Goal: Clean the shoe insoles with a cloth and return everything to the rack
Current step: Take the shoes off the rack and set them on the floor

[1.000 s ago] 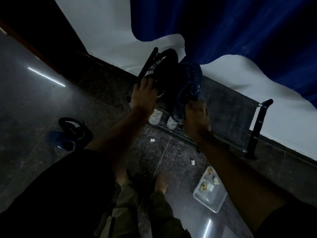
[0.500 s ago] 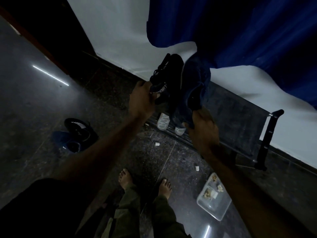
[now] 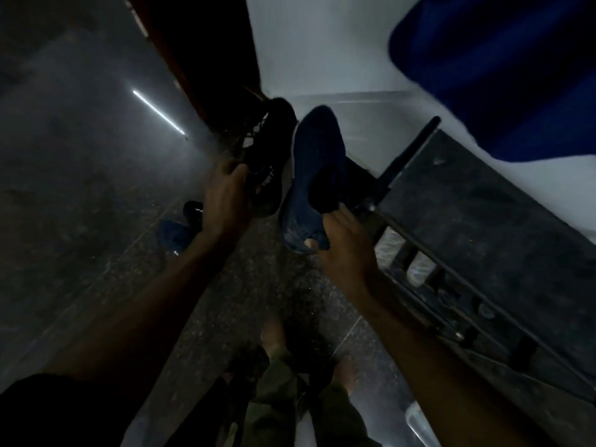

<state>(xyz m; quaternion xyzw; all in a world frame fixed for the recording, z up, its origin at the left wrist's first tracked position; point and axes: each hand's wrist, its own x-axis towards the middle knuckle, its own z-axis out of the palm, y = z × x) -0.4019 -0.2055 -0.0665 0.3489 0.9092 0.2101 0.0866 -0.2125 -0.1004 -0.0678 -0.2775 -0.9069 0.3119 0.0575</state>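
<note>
Head: blue insole (image 3: 312,175) upright, toe up.

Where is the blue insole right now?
In the head view, centre frame: the blue insole is held up by the right hand at its lower end, just right of the black shoe and left of the rack.

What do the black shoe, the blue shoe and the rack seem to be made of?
Black shoe: probably woven mesh, from its netted upper. Blue shoe: soft matte fabric, perhaps suede; too dark to tell. Rack: dark bars, likely metal or plastic, with a dull, dusty shelf.
</note>
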